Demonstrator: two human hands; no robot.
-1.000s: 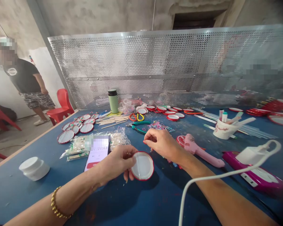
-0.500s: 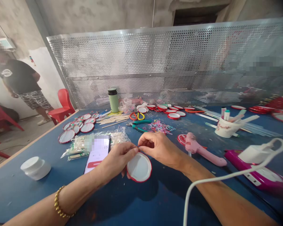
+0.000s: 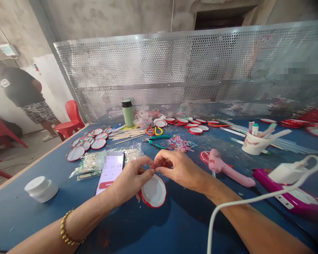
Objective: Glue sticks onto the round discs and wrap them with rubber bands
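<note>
Over the near middle of the blue table, a red-rimmed jar lid (image 3: 154,191) hangs tilted, its white inside facing me. My left hand (image 3: 132,178) is closed, with the lid held below its fingers; part of the rim is hidden behind them. My right hand (image 3: 178,167) is pinched just above the lid, its fingertips meeting those of the left. A tiny reddish bit shows between the fingertips, too small to name. Beyond my hands lie a pile of small coloured bands (image 3: 181,143) and teal-handled pliers (image 3: 156,141). A lit phone (image 3: 110,173) is beside my left hand.
At right are a pink glue gun (image 3: 228,169), a purple power strip (image 3: 294,197) with a white cable, and a paper cup (image 3: 255,144) of pens. More lids (image 3: 98,143), wooden sticks (image 3: 129,133), a white jar (image 3: 41,188) and a perforated metal screen (image 3: 148,77) surround the workspace.
The lid has dropped a little to the left and turned slightly. My fingertips have shifted slightly left, still meeting above it. The background person's posture has changed a little.
</note>
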